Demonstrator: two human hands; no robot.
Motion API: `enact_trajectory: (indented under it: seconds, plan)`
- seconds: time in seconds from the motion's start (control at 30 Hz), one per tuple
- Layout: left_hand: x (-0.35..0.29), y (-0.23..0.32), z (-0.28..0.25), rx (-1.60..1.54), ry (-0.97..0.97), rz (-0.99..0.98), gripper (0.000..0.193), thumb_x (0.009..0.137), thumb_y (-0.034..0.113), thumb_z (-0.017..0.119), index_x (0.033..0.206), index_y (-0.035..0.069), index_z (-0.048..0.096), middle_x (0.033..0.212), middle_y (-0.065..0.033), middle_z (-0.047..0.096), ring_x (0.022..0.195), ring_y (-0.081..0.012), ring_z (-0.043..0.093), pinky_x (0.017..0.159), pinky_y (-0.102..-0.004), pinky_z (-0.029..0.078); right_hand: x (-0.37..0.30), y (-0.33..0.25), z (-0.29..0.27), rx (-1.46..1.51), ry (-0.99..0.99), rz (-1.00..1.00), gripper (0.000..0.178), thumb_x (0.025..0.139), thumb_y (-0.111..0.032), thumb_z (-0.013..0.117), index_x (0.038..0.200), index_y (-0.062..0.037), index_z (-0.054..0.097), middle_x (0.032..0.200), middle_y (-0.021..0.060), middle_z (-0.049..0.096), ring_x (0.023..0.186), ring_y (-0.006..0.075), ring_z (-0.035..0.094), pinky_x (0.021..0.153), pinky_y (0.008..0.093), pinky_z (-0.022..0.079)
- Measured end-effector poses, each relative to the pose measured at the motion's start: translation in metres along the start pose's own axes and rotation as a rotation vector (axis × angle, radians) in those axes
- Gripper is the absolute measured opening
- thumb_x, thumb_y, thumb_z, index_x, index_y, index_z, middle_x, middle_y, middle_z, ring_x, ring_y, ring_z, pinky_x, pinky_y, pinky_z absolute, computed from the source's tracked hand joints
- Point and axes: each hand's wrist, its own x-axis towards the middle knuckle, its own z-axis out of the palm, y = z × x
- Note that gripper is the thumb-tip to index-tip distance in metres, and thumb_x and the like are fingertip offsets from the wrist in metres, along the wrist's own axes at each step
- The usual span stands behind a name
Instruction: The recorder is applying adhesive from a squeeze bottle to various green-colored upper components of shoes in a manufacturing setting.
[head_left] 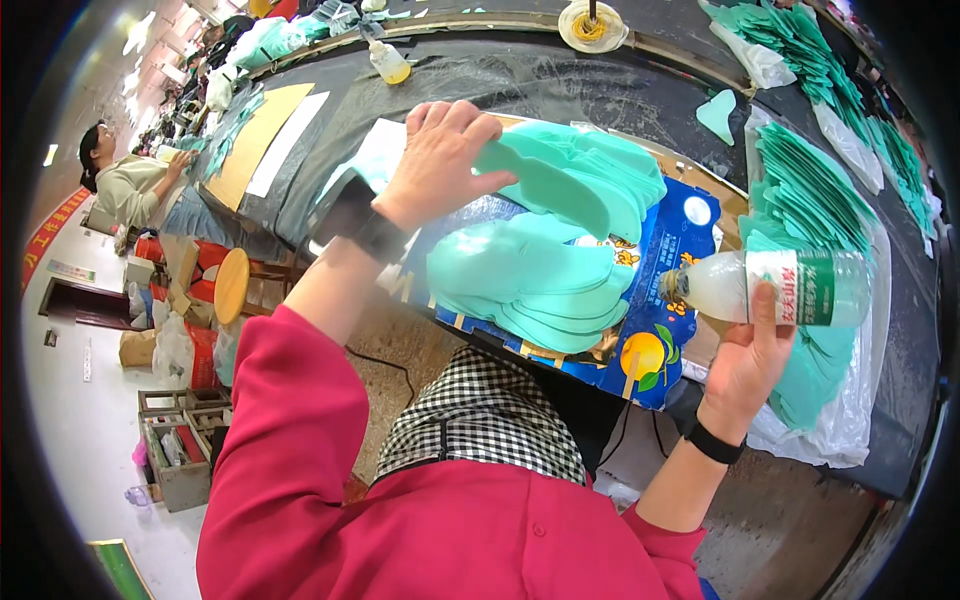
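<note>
My left hand (pixel 443 165) reaches over the near side of the table, a dark band on its wrist. Between its thumb and fingers is the end of a mint-green insole-shaped piece (pixel 562 192), tilted above the others. Below it lies a fanned pile of the same pieces (pixel 525 270), with a second fanned pile (pixel 625 165) just behind. My right hand (pixel 750 360) is wrapped round a clear plastic bottle (pixel 720 287) with a green and white label. The bottle lies nearly level, its narrow, stained mouth pointing left toward the piles. Its contents look cloudy.
A blue printed cardboard sheet (pixel 690 235) lies under the piles. More green pieces (pixel 810 190) are stacked at the right on white plastic. Farther back stand a small bottle of yellow liquid (pixel 388 62) and a tape roll (pixel 592 25). Another person (pixel 130 185) works at far left.
</note>
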Motion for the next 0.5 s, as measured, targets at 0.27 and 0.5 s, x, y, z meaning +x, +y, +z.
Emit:
enact_trajectory:
  seconds: [0.27,0.5]
  plan:
    - [-0.052,0.061,-0.046,-0.217,-0.468,-0.221,0.053,0.086,0.05,0.08,0.114,0.006,0.069,0.107,-0.0148,0.064,0.106,-0.0358,0.062,0.095,-0.048,0.048,-0.023,-0.021,0.002,0.049,0.072,-0.209,0.046,0.1,-0.01,0.074,0.141,-0.0027,0.055,0.135,0.0104,0.067,0.122,0.0234,0.067,0.107,0.0441,0.057]
    - [-0.084,0.08,-0.005,-0.174,-0.387,-0.183,0.058,0.086,0.056,0.078,0.118,0.009,0.067,0.101,-0.0111,0.064,0.097,-0.0305,0.063,0.084,-0.044,0.047,-0.046,0.028,0.076,-0.185,-0.221,-0.178,0.062,0.088,0.003,0.084,0.142,-0.0015,0.054,0.13,0.0087,0.067,0.115,0.0185,0.067,0.103,0.0356,0.055]
